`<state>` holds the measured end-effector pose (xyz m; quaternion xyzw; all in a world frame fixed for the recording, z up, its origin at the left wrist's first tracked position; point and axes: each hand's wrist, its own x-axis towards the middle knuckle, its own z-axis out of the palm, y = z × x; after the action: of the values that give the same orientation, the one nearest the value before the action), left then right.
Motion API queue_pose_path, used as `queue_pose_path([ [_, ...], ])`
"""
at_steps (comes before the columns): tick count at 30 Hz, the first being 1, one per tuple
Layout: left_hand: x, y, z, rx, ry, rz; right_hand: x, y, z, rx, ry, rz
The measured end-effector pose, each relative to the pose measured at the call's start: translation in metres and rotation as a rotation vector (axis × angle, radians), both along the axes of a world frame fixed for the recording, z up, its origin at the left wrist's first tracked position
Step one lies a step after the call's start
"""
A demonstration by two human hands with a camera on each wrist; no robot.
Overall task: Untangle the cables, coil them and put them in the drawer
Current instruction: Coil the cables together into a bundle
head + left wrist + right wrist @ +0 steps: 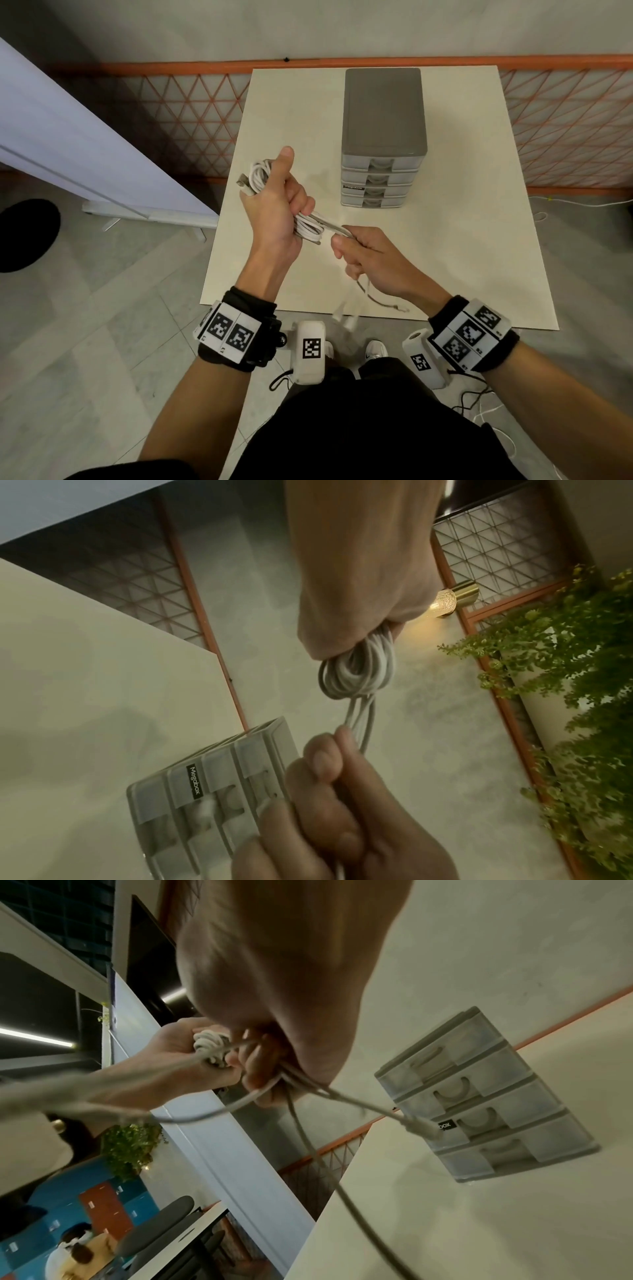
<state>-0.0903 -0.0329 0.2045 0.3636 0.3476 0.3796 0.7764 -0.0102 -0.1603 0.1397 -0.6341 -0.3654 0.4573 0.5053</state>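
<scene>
My left hand (pixel 279 205) grips a coil of white cable (pixel 261 174) above the table's left side; loops stick out past the thumb, and more loops (pixel 356 672) show below the fist. My right hand (pixel 368 260) holds the loose strands (pixel 329 224) that run from the coil, fingers curled round them. A thin grey tail (pixel 376 301) hangs from that hand toward the table's near edge, and a plug end (pixel 423 1127) dangles in the right wrist view. The grey drawer unit (pixel 383 137) stands at the back of the table, all its drawers closed.
The cream table (pixel 462 240) carries only the drawer unit. An orange mesh fence (pixel 191 113) runs behind it. A white board on feet (pixel 68 144) leans at the left. Thin cables (pixel 479 404) trail on the tiled floor beside my legs.
</scene>
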Motion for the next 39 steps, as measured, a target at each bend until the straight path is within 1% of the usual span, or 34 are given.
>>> queue_pose_path([
  [2, -0.003, 0.001, -0.001, 0.011, 0.007, -0.004, 0.002, -0.001, 0.003, -0.031, 0.087, 0.006],
  [4, -0.005, 0.001, -0.001, 0.024, 0.017, -0.007, 0.006, -0.001, 0.006, -0.044, 0.124, 0.04],
  [6, -0.006, 0.002, -0.002, 0.045, 0.029, -0.002, 0.007, -0.001, 0.007, -0.039, 0.122, 0.086],
  [8, -0.007, 0.003, -0.002, 0.103, 0.055, -0.002, 0.007, -0.001, 0.007, -0.045, 0.115, 0.115],
  [12, -0.008, -0.001, -0.003, 0.244, 0.115, -0.038, 0.007, -0.001, 0.013, -0.142, 0.075, 0.152],
  [15, -0.008, -0.004, -0.003, 0.31, 0.125, -0.069, 0.004, 0.0, 0.019, -0.197, -0.046, 0.148],
  [18, -0.009, -0.005, -0.005, 0.341, 0.14, -0.067, 0.003, 0.004, 0.024, -0.22, -0.24, 0.099],
  [21, -0.008, -0.01, -0.01, 0.388, 0.183, -0.062, 0.001, 0.011, 0.027, -0.277, -0.413, 0.101],
  [22, -0.007, -0.012, -0.012, 0.402, 0.2, -0.059, -0.001, 0.013, 0.03, -0.312, -0.479, 0.136],
  [24, -0.006, -0.016, -0.016, 0.425, 0.223, -0.057, -0.004, 0.018, 0.035, -0.398, -0.691, 0.251],
  [25, -0.006, -0.018, -0.018, 0.435, 0.233, -0.059, -0.006, 0.018, 0.035, -0.449, -0.761, 0.272],
  [27, -0.006, -0.02, -0.02, 0.452, 0.247, -0.063, -0.008, 0.019, 0.035, -0.474, -0.763, 0.239],
  [28, -0.006, -0.02, -0.019, 0.461, 0.25, -0.063, -0.007, 0.018, 0.034, -0.455, -0.755, 0.242],
  [30, -0.004, -0.017, -0.018, 0.494, 0.258, -0.053, -0.003, 0.015, 0.036, -0.405, -0.728, 0.279],
  [32, -0.004, -0.013, -0.018, 0.541, 0.278, -0.034, 0.0, 0.009, 0.037, -0.324, -0.625, 0.21],
  [33, -0.005, -0.01, -0.017, 0.56, 0.29, -0.022, 0.001, 0.007, 0.037, -0.286, -0.623, 0.192],
  [36, -0.008, -0.007, -0.021, 0.598, 0.321, -0.001, -0.002, 0.001, 0.036, -0.182, -0.753, 0.19],
  [39, -0.005, -0.013, -0.027, 0.659, 0.35, -0.041, -0.006, 0.002, 0.036, -0.219, -0.907, 0.227],
])
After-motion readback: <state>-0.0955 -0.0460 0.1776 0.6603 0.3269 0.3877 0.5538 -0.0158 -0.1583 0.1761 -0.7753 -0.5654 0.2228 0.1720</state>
